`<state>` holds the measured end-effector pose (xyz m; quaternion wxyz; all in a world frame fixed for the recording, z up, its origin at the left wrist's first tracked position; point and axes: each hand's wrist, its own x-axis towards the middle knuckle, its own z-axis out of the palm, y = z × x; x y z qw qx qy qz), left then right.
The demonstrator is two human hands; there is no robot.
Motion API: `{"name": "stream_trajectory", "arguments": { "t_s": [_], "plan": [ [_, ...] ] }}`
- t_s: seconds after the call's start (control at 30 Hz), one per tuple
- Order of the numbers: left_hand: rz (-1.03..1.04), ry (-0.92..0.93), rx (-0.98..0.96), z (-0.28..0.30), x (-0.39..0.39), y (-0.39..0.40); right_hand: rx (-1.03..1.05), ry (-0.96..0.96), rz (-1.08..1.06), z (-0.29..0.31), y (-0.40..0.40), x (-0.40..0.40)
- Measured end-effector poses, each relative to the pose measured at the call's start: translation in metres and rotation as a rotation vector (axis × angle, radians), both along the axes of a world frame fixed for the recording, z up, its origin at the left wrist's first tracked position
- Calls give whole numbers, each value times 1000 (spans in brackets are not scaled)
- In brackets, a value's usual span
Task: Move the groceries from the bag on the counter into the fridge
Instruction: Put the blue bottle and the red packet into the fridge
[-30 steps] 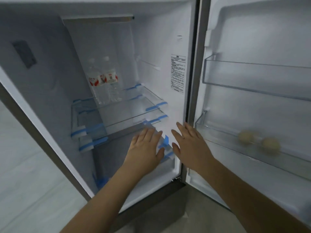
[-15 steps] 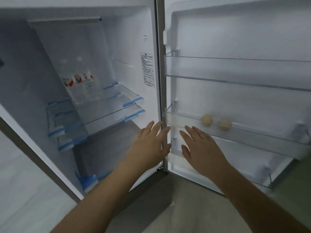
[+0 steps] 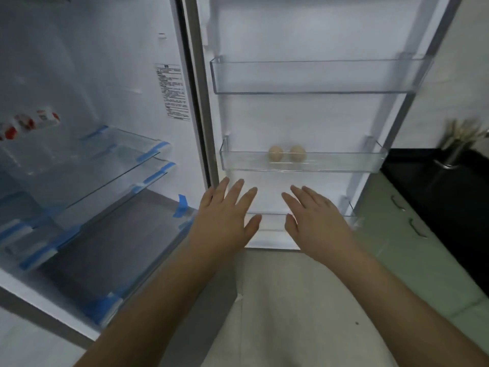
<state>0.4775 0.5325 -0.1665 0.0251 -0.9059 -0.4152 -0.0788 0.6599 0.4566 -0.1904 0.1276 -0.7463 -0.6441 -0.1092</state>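
The fridge (image 3: pixel 111 75) stands open, its door (image 3: pixel 304 35) swung out to the right. Two eggs (image 3: pixel 287 153) lie side by side in the middle door bin (image 3: pixel 344 162). Water bottles with red and white labels (image 3: pixel 29 124) stand at the back of a glass shelf (image 3: pixel 105 160) on the left. My left hand (image 3: pixel 225 218) and my right hand (image 3: pixel 315 221) are held out flat, fingers apart, holding nothing, just below the middle door bin. No bag is in view.
The upper door bin (image 3: pixel 317 78) holds nothing. A black counter (image 3: pixel 449 202) runs along the right, with a metal holder of utensils (image 3: pixel 455 149) on it and green cabinet fronts (image 3: pixel 402 229) below. Light floor tiles (image 3: pixel 277 300) lie underfoot.
The view has swung right, from the fridge interior toward the door and the counter. Both hands stay open and held out, now in front of the door's lower part.
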Motion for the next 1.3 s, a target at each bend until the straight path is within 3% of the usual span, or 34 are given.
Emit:
{"name": "stream_trajectory", "arguments": {
  "t_s": [0.33, 0.57, 0.9, 1.3],
  "plan": [
    [-428, -136, 78, 0, 71, -70, -26, 14, -389, 14, -132, 17],
    [-707, -130, 75, 17, 136, -159, -85, -9, -680, 32, -251, 40],
    [-1113, -75, 99, 22, 204, -364, -81, -1, -1118, 35, -478, 29],
    [-1490, -102, 68, 19, 210, -615, -84, 42, -1444, 28, -729, -38]
  ]
}}
